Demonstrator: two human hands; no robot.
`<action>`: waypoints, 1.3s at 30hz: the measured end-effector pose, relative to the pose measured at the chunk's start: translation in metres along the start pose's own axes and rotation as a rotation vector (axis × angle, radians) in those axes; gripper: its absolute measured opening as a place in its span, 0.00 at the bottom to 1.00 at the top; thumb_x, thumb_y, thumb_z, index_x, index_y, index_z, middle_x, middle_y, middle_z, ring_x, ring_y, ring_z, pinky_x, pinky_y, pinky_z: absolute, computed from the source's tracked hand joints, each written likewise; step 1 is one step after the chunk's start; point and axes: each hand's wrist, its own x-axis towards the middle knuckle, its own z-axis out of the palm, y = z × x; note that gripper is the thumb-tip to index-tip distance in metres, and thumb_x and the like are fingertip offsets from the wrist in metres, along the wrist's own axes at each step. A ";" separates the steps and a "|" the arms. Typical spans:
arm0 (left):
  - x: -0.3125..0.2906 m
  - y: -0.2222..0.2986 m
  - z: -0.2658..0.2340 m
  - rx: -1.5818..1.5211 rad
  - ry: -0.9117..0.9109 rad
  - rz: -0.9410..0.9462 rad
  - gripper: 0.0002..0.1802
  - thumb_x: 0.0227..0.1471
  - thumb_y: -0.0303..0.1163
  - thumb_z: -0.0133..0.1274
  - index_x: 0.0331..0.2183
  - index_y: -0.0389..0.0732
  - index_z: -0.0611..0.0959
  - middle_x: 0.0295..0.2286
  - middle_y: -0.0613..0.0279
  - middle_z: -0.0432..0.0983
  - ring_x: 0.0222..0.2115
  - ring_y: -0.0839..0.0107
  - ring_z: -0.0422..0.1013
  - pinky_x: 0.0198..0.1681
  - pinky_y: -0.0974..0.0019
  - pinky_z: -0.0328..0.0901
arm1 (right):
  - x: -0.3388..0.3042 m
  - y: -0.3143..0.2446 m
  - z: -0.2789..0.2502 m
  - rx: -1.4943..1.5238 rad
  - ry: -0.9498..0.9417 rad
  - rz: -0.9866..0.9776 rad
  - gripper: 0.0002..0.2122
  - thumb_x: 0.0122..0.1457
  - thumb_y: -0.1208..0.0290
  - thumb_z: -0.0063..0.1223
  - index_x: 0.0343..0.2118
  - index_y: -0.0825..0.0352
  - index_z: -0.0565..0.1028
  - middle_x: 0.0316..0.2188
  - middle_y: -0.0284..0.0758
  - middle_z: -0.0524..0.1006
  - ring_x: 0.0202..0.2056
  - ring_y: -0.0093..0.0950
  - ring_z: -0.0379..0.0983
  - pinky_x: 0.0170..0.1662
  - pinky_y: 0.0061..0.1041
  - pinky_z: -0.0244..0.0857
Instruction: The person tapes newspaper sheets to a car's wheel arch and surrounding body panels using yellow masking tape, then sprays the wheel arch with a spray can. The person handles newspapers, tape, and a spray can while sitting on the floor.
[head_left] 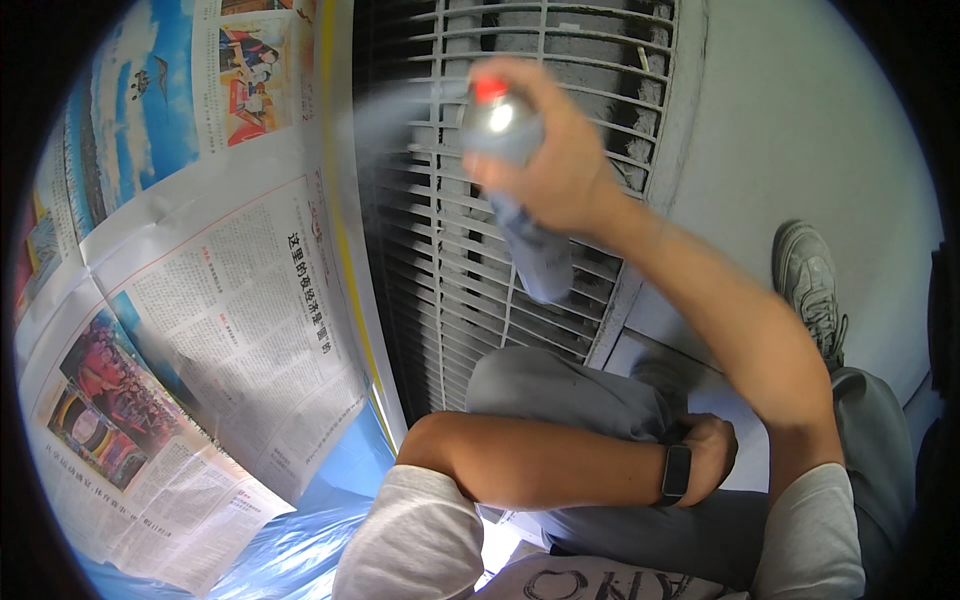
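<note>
My right hand (550, 150) is wrapped round a grey spray can (535, 255), held tilted over the floor grate with its red nozzle (490, 88) at the top. Hand and can are blurred. A pale mist spreads left from the nozzle toward a yellow strip (345, 250) along the edge of a newspaper-covered surface. Newspaper sheets (240, 260) lie beside that strip, on the left. My left forearm crosses my lap, a dark watch at its wrist. By my leg, my left hand (712, 455) hangs with its fingers mostly hidden.
Below the can runs a metal grate (480, 320) with dusty bars and a dark gap along its left side. Blue plastic sheeting (310, 520) shows under the newspaper. At the right, my shoe (808, 285) stands on pale floor tiles (800, 130).
</note>
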 end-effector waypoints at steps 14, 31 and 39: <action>0.013 0.002 0.021 0.043 0.144 -0.026 0.10 0.46 0.32 0.63 0.34 0.42 0.88 0.35 0.61 0.80 0.42 0.62 0.78 0.34 0.55 0.75 | 0.114 -0.016 -0.040 -0.052 0.359 -0.045 0.31 0.52 0.68 0.67 0.60 0.59 0.66 0.43 0.42 0.78 0.44 0.35 0.77 0.51 0.34 0.71; 0.015 0.004 0.027 0.034 0.167 -0.015 0.09 0.42 0.31 0.63 0.30 0.40 0.87 0.31 0.60 0.78 0.36 0.63 0.76 0.27 0.57 0.71 | 0.114 0.005 -0.035 -0.030 0.272 -0.064 0.30 0.51 0.69 0.67 0.58 0.59 0.68 0.45 0.42 0.77 0.45 0.36 0.76 0.52 0.33 0.70; -0.003 -0.002 0.014 0.071 0.167 0.070 0.11 0.38 0.32 0.64 0.29 0.40 0.88 0.31 0.58 0.79 0.36 0.63 0.77 0.28 0.57 0.71 | -0.025 -0.018 -0.010 -0.028 -0.370 -0.107 0.31 0.48 0.66 0.68 0.58 0.59 0.72 0.49 0.40 0.79 0.47 0.41 0.80 0.53 0.38 0.73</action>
